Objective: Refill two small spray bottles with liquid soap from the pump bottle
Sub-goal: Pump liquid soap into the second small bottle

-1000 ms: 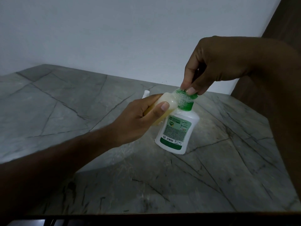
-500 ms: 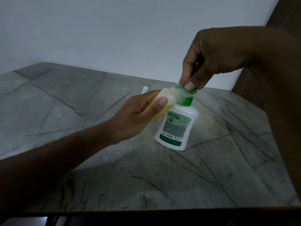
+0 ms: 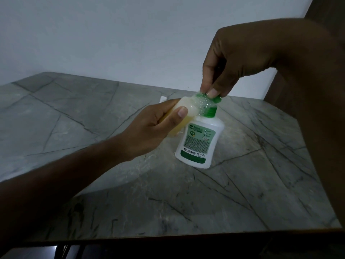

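Observation:
A white pump bottle (image 3: 197, 144) with a green label and green collar stands on the grey marble table (image 3: 93, 118). My right hand (image 3: 235, 58) comes from above and pinches the green pump head (image 3: 216, 99) with curled fingers. My left hand (image 3: 153, 131) grips a small translucent spray bottle (image 3: 188, 109) holding yellowish liquid, tilted with its bubbly neck (image 3: 202, 102) against the pump's nozzle. A small white object (image 3: 163, 98) shows behind the left hand, mostly hidden.
A pale wall (image 3: 130, 34) rises behind the table. A dark wooden panel (image 3: 326, 8) stands at the right. The table's dark front edge (image 3: 168, 238) runs across the bottom.
The view has shifted slightly, so both hands and the bottles sit a little higher in the frame. Both grips look the same as before.

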